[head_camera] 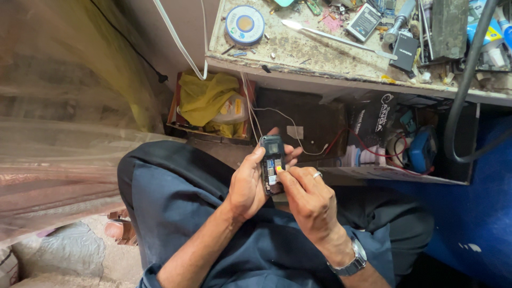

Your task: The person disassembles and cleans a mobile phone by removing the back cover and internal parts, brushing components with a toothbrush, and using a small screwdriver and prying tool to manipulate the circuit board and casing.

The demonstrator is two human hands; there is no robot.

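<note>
Left hand (246, 184) wraps around a small mobile phone (272, 163), holding it over the person's lap with its back facing up and the thumb along its left edge. Right hand (308, 198), a ring on one finger and a wristwatch (349, 261) at the wrist, pinches down with its fingertips (281, 173) on a small yellowish part in the phone's open back.

Judging by the view, the back cover is already off and the battery bay stands open, with the inner board and card slots exposed; the fingers are at work inside that bay, and the cover is not back on. Whether the yellowish part is going in or coming out cannot be told.

Beyond the lap stands a cluttered workbench (298, 50) with a solder spool (245, 24), a loose battery (364, 22) and tweezers (333, 37).
</note>
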